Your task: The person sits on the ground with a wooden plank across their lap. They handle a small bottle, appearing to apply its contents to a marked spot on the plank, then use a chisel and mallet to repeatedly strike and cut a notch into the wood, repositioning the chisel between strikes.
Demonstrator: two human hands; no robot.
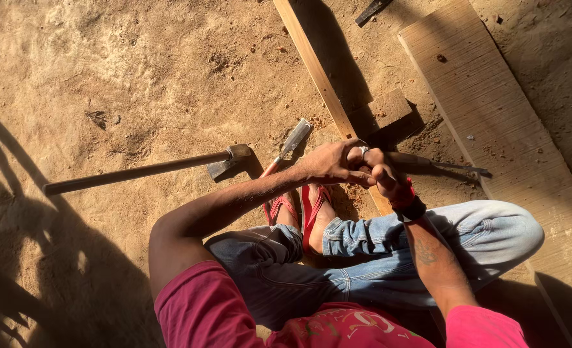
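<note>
Both hands, left hand (334, 164) and right hand (381, 174), close fingers around a stiff, likely heavy chisel (428, 163); grip its handle.

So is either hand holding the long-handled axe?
No. The axe lies alone on the sandy ground, while the left hand and right hand meet over the narrow plank.

Left arm stretched forward, elbow slightly bent, left hand (334, 162) palm down with fingers curled. Right forearm angled up from lower right, tattoo on it, dark band at wrist; right hand (384, 173) fisted, touching the left. Both hands meet above the feet.
</note>
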